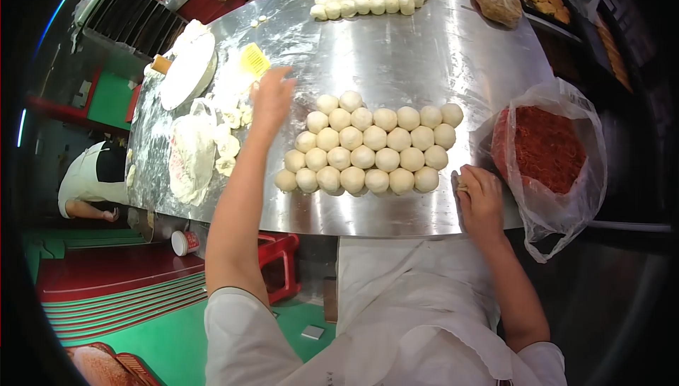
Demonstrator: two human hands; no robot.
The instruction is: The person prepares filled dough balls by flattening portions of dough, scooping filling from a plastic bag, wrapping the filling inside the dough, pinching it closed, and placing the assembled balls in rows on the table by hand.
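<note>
My left hand (273, 97) is over the floured left part of the steel table, its fingers apart and nothing visible in them. Just beyond it lies a yellow scraper (254, 60), and small dough pieces (228, 147) are to its left. My right hand (482, 200) rests near the table's front right edge, fingers curled round a small thing, mostly hidden, that I cannot make out. Between my hands, round dough balls (363, 157) sit in close rows. Right of my right hand, a clear plastic bag (585, 113) holds a reddish-brown filling (544, 147).
More dough balls (378, 4) stand at the table's far end. A bag of brownish food (496, 2) lies at the far right. At the left are a white bowl (189, 75), a rolling pin (161, 65) and plastic-covered dough (191, 152). Another person (88, 177) is beyond the left edge.
</note>
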